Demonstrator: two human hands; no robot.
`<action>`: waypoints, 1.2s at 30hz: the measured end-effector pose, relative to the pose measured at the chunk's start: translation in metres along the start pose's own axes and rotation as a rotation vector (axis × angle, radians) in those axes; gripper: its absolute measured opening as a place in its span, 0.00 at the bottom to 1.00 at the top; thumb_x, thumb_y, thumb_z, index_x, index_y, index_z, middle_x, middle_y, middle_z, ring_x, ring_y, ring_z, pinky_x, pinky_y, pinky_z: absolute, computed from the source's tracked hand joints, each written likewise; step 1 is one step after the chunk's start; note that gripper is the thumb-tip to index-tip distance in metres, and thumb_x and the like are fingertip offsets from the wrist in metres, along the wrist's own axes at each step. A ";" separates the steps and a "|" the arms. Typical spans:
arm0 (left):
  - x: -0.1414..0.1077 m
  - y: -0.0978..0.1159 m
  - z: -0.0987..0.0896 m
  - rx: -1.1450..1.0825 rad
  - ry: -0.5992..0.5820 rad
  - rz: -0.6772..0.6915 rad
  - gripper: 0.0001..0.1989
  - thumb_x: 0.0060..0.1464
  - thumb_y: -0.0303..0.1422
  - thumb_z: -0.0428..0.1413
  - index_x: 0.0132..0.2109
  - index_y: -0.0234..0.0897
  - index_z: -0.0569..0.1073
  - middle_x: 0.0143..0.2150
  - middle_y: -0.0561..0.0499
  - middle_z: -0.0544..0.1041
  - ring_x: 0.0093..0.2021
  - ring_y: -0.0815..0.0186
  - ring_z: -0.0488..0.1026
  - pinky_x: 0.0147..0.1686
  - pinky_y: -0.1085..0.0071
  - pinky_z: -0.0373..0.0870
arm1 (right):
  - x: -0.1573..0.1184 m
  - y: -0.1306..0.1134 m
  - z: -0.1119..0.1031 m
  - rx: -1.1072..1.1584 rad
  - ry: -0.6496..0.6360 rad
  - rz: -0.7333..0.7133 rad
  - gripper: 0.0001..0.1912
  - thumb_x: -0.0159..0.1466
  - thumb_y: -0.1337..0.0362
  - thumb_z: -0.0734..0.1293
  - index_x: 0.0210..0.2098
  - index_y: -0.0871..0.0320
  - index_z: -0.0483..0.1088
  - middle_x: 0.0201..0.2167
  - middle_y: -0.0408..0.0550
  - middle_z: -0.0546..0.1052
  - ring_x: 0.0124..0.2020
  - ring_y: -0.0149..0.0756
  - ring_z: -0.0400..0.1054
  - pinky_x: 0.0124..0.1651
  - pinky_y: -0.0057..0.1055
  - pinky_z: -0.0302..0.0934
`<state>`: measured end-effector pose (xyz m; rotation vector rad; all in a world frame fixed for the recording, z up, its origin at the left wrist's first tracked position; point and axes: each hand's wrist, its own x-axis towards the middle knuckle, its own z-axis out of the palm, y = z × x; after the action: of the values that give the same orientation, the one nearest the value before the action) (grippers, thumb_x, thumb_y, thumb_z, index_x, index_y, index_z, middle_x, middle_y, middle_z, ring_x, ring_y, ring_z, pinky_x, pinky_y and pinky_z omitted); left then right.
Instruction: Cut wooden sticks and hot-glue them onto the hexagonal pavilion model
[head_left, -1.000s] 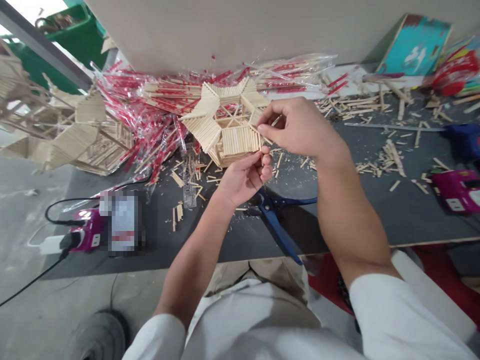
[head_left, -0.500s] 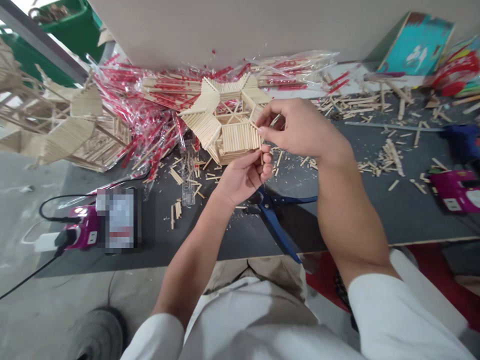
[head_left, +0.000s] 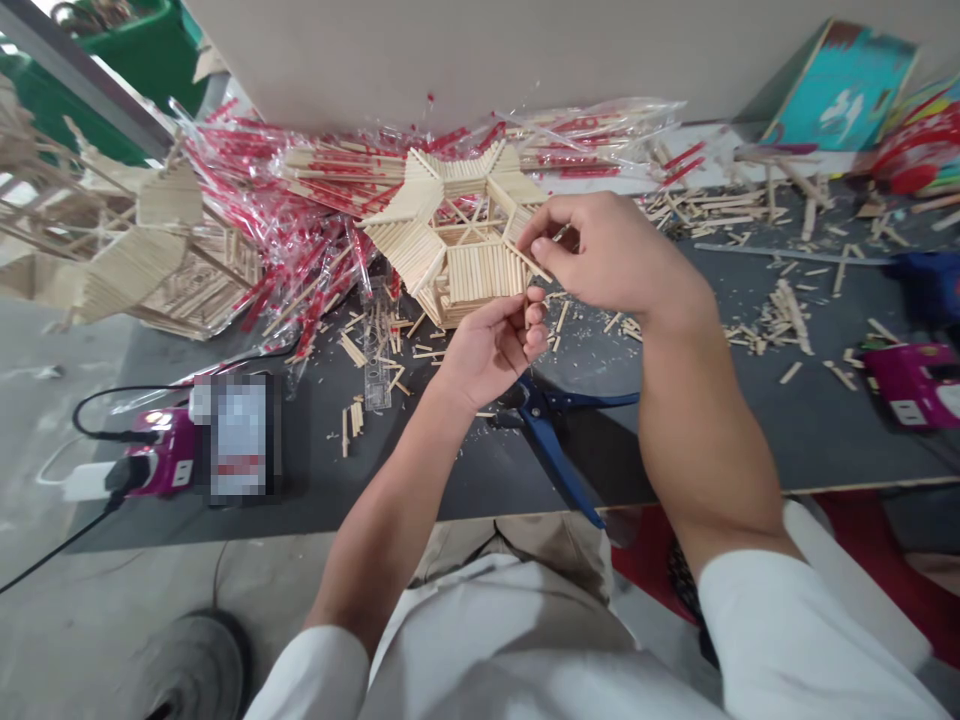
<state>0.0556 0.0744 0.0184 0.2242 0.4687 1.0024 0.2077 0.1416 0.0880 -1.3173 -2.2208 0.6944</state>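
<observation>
A star-shaped model built of thin wooden sticks (head_left: 484, 275), with slatted roof panels round an open middle, sits in front of me. My left hand (head_left: 499, 345) is closed at its front right corner, the fingertips pinching the model's edge by a short upright stick. My right hand (head_left: 600, 250) is closed just above, thumb and finger pinching a short wooden stick (head_left: 538, 268) that slants along the right edge of the front panel. Its fingers cover part of the model's right side. Blue-handled cutters (head_left: 555, 445) lie on the table below my hands.
Red-and-clear plastic packets of sticks (head_left: 285, 210) heap up behind and to the left. A larger stick model (head_left: 127, 270) stands at far left. Stick offcuts litter the dark tabletop (head_left: 420, 470). A phone (head_left: 240, 440) and magenta power blocks (head_left: 169, 450), (head_left: 911, 385) lie at the sides.
The right hand's fingers have shifted slightly, and the slanted stick now shows more clearly along the panel edge. My left hand keeps its hold; the view has moved a little.
</observation>
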 end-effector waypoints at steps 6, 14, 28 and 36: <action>-0.002 0.001 0.000 -0.058 -0.048 -0.026 0.15 0.72 0.25 0.46 0.41 0.30 0.76 0.28 0.52 0.73 0.24 0.74 0.72 0.26 0.79 0.71 | 0.000 0.001 0.001 -0.010 0.005 -0.017 0.10 0.67 0.69 0.67 0.40 0.52 0.80 0.40 0.49 0.85 0.36 0.41 0.75 0.42 0.39 0.66; -0.002 0.001 0.001 -0.067 -0.047 -0.022 0.14 0.72 0.24 0.46 0.40 0.31 0.75 0.29 0.53 0.72 0.25 0.75 0.73 0.27 0.79 0.72 | 0.002 0.004 0.004 -0.008 0.045 -0.022 0.10 0.65 0.73 0.68 0.38 0.54 0.81 0.37 0.46 0.85 0.33 0.37 0.73 0.38 0.34 0.63; -0.009 -0.013 0.014 0.035 0.037 -0.018 0.15 0.75 0.28 0.45 0.38 0.35 0.70 0.27 0.57 0.63 0.22 0.77 0.67 0.22 0.80 0.64 | -0.001 0.007 -0.004 0.019 0.085 -0.025 0.04 0.65 0.70 0.73 0.38 0.56 0.81 0.33 0.47 0.83 0.33 0.38 0.74 0.41 0.37 0.66; -0.037 -0.020 -0.006 0.682 -0.007 0.051 0.08 0.71 0.35 0.53 0.41 0.36 0.71 0.29 0.56 0.71 0.24 0.72 0.74 0.26 0.75 0.69 | -0.067 -0.008 -0.022 0.116 0.158 -0.082 0.04 0.69 0.64 0.72 0.38 0.56 0.80 0.33 0.46 0.82 0.32 0.34 0.73 0.34 0.34 0.64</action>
<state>0.0515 0.0326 0.0153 0.8525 0.7927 0.8615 0.2448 0.0828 0.1007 -1.1754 -2.0638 0.6552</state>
